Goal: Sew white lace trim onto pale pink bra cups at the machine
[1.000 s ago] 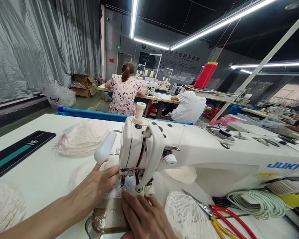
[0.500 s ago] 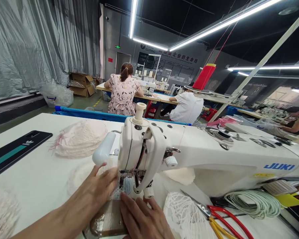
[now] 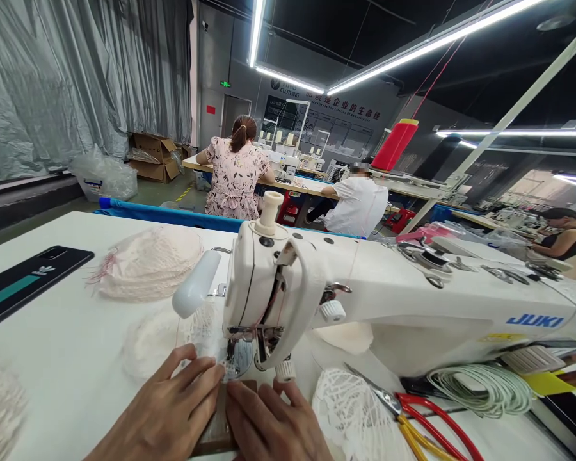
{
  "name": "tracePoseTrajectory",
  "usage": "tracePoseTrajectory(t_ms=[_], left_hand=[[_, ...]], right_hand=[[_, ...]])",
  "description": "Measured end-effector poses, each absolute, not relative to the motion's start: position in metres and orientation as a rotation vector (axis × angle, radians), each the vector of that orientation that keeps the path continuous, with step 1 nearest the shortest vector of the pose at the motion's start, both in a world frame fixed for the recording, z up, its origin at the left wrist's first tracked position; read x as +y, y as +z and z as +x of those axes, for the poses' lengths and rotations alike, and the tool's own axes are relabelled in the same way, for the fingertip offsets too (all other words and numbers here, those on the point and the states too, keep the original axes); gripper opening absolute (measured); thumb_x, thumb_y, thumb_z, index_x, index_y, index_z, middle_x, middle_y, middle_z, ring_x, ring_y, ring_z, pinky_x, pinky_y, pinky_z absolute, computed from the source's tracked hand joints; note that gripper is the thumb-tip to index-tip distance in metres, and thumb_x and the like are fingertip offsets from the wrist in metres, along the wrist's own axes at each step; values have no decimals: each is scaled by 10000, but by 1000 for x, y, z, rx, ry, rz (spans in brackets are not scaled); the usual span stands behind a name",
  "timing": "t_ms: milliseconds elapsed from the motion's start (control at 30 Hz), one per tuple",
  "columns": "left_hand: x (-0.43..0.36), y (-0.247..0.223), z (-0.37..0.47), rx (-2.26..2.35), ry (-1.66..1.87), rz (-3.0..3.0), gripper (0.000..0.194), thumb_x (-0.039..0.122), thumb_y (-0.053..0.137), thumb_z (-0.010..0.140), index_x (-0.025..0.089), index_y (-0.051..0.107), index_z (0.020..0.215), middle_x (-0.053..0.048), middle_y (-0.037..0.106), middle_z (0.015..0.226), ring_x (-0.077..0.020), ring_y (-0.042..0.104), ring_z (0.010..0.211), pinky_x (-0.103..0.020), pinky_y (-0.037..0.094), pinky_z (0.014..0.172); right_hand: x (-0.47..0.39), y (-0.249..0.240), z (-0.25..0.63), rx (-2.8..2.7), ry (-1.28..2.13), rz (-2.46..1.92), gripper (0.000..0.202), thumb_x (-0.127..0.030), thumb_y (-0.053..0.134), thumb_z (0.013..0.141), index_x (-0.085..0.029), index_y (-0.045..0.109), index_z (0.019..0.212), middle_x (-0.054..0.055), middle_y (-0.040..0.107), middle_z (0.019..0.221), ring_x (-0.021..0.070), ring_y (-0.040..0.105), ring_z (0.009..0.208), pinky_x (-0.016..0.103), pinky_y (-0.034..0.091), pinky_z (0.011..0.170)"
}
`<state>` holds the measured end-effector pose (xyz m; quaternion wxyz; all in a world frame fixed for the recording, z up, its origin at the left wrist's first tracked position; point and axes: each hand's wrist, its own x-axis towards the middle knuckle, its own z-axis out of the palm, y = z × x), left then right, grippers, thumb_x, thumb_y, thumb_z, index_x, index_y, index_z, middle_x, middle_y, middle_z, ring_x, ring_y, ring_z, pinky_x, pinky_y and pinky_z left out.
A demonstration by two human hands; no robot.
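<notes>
My left hand (image 3: 170,416) and my right hand (image 3: 269,422) lie flat side by side on the white table (image 3: 72,333), fingers pressing a piece of white lace (image 3: 201,333) just in front of the needle and presser foot (image 3: 230,358) of a white JUKI sewing machine (image 3: 365,288). The lace runs back to the left of the machine head. A brown transparent plate (image 3: 218,426) lies under my fingertips.
Stacks of lace cups lie at left (image 3: 148,262) and near right (image 3: 350,410). Red and yellow-handled scissors (image 3: 422,416), a coiled cord (image 3: 484,390) and a dark phone (image 3: 24,285) rest on the table. Other people sit at tables beyond, and a red thread cone (image 3: 396,144) stands behind.
Both hands have slid toward me, away from the presser foot, drawing the lace with them. The left hand has come off the machine head and lies lower.
</notes>
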<state>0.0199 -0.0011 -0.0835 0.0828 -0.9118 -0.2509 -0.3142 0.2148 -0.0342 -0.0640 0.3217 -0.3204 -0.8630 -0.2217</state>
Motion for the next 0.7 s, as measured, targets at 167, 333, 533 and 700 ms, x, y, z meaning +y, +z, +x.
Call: tracePoseTrajectory(t_ms=[167,333,533,700], left_hand=[[2,-85,20,-703,-882,-2672,301,81,350,930,159,640,911,-62,670,984,-191,548,997,-394,277,982],[8,-72,26,-688,-968,-2575,340,94,332,960,179,629,817,-22,688,919,-141,561,969,-337,250,994],[17,-71,22,-810,-976,-2663,205,145,408,960,193,606,945,0,690,986,-135,586,1014,-343,197,1052],[13,-66,20,-893,-814,-2743,226,88,423,935,193,555,1084,-34,655,1151,-163,560,1119,-395,158,1073]], right_hand=[[-35,-69,221,-2381,-607,-856,585,-465,181,1006,-110,645,1008,120,685,993,165,567,689,296,371,598],[-34,-74,225,-2436,-598,-869,638,-529,170,983,-97,632,1064,147,673,1068,178,597,711,306,408,636],[-33,-68,223,-2345,-572,-867,645,-485,108,1000,-125,643,981,110,706,1033,175,620,656,324,404,632],[-32,-50,227,-2444,-398,-880,579,-512,179,993,-142,625,1009,75,706,1070,183,652,717,327,400,651]])
